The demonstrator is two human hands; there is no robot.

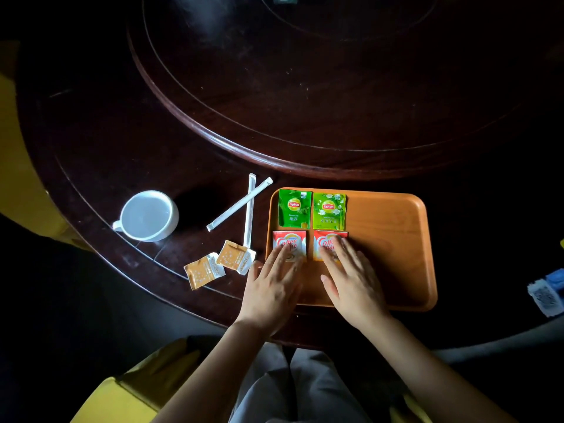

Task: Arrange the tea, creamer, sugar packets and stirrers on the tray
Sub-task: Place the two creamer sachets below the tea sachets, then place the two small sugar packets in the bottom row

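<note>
An orange tray (393, 239) lies on the dark round table. Two green tea packets (294, 209) (329, 210) sit side by side in its far left corner. Just below them lie two red creamer packets (291, 238) (323, 239). My left hand (271, 285) rests flat with its fingertips on the left creamer packet. My right hand (351, 279) rests flat with its fingers over the right one. Two tan sugar packets (203, 270) (238, 256) and two white wrapped stirrers (239, 204) (249, 209), crossed, lie on the table left of the tray.
A white cup (148, 216) stands to the left of the stirrers. A raised turntable (305, 87) fills the table's middle behind the tray. A blue and white object (549, 293) sits at the right edge. Yellow chair cushions show below.
</note>
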